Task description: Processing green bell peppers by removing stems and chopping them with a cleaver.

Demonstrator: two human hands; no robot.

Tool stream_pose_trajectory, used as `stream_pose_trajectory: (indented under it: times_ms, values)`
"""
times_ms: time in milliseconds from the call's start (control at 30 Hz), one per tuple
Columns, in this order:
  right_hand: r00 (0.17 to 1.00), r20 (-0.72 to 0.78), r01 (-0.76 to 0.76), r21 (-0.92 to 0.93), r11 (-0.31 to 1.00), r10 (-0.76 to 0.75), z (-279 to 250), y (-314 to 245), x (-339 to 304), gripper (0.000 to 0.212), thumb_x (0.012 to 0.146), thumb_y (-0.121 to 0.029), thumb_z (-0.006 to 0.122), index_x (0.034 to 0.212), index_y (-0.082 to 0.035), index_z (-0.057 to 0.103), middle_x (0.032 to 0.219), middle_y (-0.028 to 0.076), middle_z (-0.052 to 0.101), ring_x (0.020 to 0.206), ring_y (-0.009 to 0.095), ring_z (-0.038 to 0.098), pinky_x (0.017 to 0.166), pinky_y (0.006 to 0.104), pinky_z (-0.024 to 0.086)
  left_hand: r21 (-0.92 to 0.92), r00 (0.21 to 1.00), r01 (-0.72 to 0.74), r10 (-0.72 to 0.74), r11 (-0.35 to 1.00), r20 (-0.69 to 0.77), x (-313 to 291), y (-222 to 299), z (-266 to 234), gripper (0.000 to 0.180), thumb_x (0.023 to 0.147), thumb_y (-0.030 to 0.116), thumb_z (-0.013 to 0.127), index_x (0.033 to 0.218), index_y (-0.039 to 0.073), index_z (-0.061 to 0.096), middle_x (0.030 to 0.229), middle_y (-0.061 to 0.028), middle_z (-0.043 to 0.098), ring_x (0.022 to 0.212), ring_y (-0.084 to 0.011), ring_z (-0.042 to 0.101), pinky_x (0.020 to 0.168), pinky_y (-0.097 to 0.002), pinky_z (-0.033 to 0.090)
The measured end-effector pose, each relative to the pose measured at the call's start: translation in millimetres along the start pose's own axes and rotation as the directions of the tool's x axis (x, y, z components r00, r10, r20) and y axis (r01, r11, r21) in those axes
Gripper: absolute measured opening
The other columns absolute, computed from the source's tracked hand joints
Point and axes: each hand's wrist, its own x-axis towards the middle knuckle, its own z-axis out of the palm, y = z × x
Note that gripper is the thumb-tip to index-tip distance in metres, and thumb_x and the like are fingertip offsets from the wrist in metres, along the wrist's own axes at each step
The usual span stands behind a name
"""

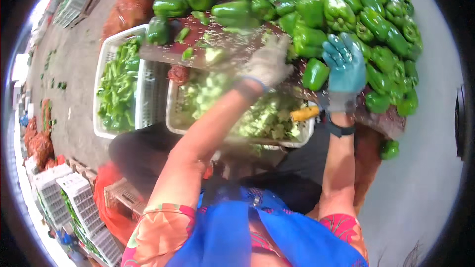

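Note:
My left hand (269, 63), in a pale glove, is blurred over the dark red board (170, 55), its fingers apart and nothing visible in them. My right hand (345, 69), in a teal glove, lies with fingers stretched out against the pile of green bell peppers (383, 24). One green pepper (315, 74) sits just left of it. A yellow handle (304, 113) sticks out beside my right wrist; what it belongs to is hidden. Pepper scraps (187, 53) and pale seeds are scattered on the board. Below my left forearm, a white crate (173, 124) holds pale green pepper cores and trimmings (264, 121).
At the left stands another white crate (99, 111) full of green pepper pieces (118, 86). Red mesh sacks (129, 7) stand behind it. Stacked white crates (81, 198) are at the lower left. A loose pepper (390, 149) is below the board's right edge.

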Motion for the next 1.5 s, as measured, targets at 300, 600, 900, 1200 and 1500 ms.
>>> stream_pose_trajectory:
  times_ms: [300,600,900,1200,1500]
  values:
    - [0.998,0.067,0.033,-0.251,0.968,-0.017,30,20,-28,0.045,0.106,-0.032,0.043,0.131,0.003,0.055,0.108,0.015,0.07,0.089,0.021,0.071,0.074,0.0301,0.058,-0.027,1.0,0.0,0.001,1.0,0.03,6,-1,-33,0.062,0.081,0.036,0.073,0.131,0.007,0.052,0.123,-0.0193,0.058,0.108,-0.037,0.064,0.093,-0.0456,0.052]
    - [0.987,0.141,-0.041,-0.253,0.967,0.079,49,31,-43,0.039,0.103,-0.016,0.042,0.135,0.003,0.053,0.109,0.016,0.07,0.086,0.021,0.071,0.073,0.029,0.057,0.318,0.894,-0.111,0.234,0.942,-0.382,65,-72,-87,0.034,0.082,0.029,0.068,0.108,0.008,0.064,0.108,-0.0144,0.062,0.102,-0.0339,0.062,0.086,-0.0451,0.052]
    - [0.948,0.206,-0.155,-0.362,0.919,0.241,68,43,-40,0.038,0.103,-0.019,0.044,0.132,0.001,0.057,0.11,0.016,0.071,0.088,0.02,0.071,0.073,0.0263,0.056,0.478,0.987,0.047,0.034,0.877,-0.159,136,-50,-51,0.039,0.084,0.041,0.066,0.106,0.008,0.071,0.106,-0.0124,0.071,0.102,-0.0272,0.065,0.079,-0.0434,0.048]
    - [0.949,0.013,-0.276,-0.444,0.852,0.314,20,44,-29,0.054,0.1,-0.042,0.05,0.141,-0.008,0.051,0.115,0.01,0.065,0.092,0.017,0.062,0.081,0.0307,0.05,0.537,0.984,0.142,-0.062,0.832,-0.165,126,12,-7,0.038,0.086,0.019,0.064,0.123,0.009,0.066,0.11,-0.0087,0.063,0.107,-0.0288,0.058,0.106,-0.0538,0.034]
    - [0.939,0.036,-0.284,-0.485,0.827,0.343,38,57,-18,0.044,0.104,-0.028,0.041,0.143,-0.01,0.049,0.122,0.008,0.062,0.1,0.013,0.062,0.08,0.0231,0.051,0.362,0.85,0.375,-0.16,0.853,-0.502,121,-27,34,0.024,0.083,0.014,0.058,0.105,0.007,0.065,0.093,-0.0045,0.053,0.09,-0.0203,0.054,0.068,-0.0332,0.044]
